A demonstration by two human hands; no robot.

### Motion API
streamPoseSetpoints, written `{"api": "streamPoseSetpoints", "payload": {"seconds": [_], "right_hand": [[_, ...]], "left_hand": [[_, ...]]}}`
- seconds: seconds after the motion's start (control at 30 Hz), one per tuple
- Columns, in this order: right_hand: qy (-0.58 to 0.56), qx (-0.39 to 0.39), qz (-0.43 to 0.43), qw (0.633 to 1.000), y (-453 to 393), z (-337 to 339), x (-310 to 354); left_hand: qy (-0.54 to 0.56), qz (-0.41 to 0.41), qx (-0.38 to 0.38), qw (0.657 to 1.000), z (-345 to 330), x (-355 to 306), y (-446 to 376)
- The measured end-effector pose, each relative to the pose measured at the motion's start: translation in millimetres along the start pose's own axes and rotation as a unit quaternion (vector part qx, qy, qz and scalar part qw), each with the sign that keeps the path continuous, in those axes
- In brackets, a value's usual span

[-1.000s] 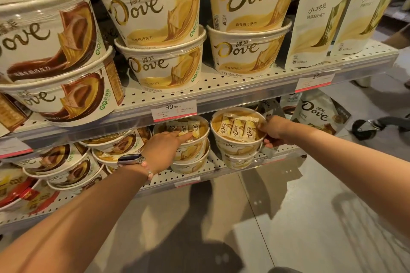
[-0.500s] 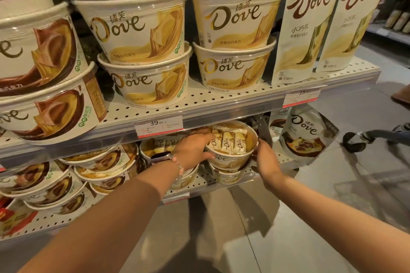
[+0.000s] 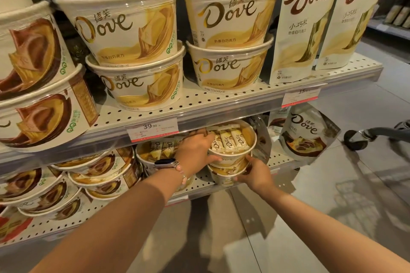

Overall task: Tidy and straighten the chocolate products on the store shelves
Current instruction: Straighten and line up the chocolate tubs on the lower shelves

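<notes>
On the lower shelf [image 3: 277,158] two cream Dove tubs stand stacked. The top tub [image 3: 233,142] shows wrapped white-chocolate bars through its clear lid. My left hand [image 3: 195,153] grips its left rim, thumb under and fingers over the lid. My right hand [image 3: 255,173] holds the right side of the bottom tub [image 3: 224,175]. A second stack of cream tubs [image 3: 155,150] stands just to the left, partly hidden by my left wrist. Brown Dove tubs [image 3: 97,173] fill the lower shelf further left.
The upper shelf [image 3: 221,106] carries stacked cream Dove tubs [image 3: 133,51], brown tubs [image 3: 40,86] at the left and tall Dove pouches [image 3: 310,24] at the right. A Dove pouch [image 3: 308,133] stands right of my hands. A trolley wheel [image 3: 357,139] is on the floor at the right.
My left hand left the left stack and took hold of the right stack's top tub. My right hand dropped from the top tub's rim to the bottom tub. The camera moved closer.
</notes>
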State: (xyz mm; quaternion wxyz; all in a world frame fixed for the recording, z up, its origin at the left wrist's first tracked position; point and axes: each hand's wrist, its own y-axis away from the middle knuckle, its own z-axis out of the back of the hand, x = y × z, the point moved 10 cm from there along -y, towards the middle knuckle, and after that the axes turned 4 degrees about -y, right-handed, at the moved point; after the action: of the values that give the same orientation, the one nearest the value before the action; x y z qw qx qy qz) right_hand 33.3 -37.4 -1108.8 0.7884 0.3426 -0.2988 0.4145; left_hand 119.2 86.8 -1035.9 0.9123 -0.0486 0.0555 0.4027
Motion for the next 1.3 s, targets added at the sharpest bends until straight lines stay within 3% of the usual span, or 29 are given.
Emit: {"api": "streamPoseSetpoints", "payload": {"seconds": [0.2, 0.4, 0.57, 0.7, 0.83, 0.97, 1.07, 1.17, 1.3], "right_hand": [[-0.038, -0.073, 0.017, 0.996, 2, -9, -1], [-0.103, -0.153, -0.029, 0.982, -3, -30, -3], [-0.129, -0.163, -0.07, 0.976, -8, -38, -3], [-0.148, -0.103, -0.047, 0.983, -18, -42, -7], [-0.178, -0.036, -0.046, 0.982, -24, -44, -11], [-0.236, 0.022, -0.049, 0.97, -20, -49, -9], [-0.284, 0.081, -0.055, 0.954, -11, -50, -3], [-0.204, -0.002, -0.013, 0.979, -5, -18, 5], [-0.181, -0.175, 0.07, 0.965, 19, 40, 35]], "left_hand": [[-0.027, 0.016, -0.017, 0.999, 4, -3, 5], [-0.049, 0.031, -0.045, 0.997, 7, 0, 6], [-0.05, 0.033, -0.045, 0.997, 6, -3, 5], [-0.032, 0.041, -0.056, 0.997, 8, -1, 3], [0.014, 0.046, -0.13, 0.99, 18, -4, 3], [-0.011, 0.058, -0.065, 0.996, 9, -1, -2], [-0.044, 0.024, -0.038, 0.998, 7, -5, -1], [-0.064, -0.003, -0.035, 0.997, 1, -7, 8], [-0.046, -0.024, -0.046, 0.998, 4, -4, 18]]}}
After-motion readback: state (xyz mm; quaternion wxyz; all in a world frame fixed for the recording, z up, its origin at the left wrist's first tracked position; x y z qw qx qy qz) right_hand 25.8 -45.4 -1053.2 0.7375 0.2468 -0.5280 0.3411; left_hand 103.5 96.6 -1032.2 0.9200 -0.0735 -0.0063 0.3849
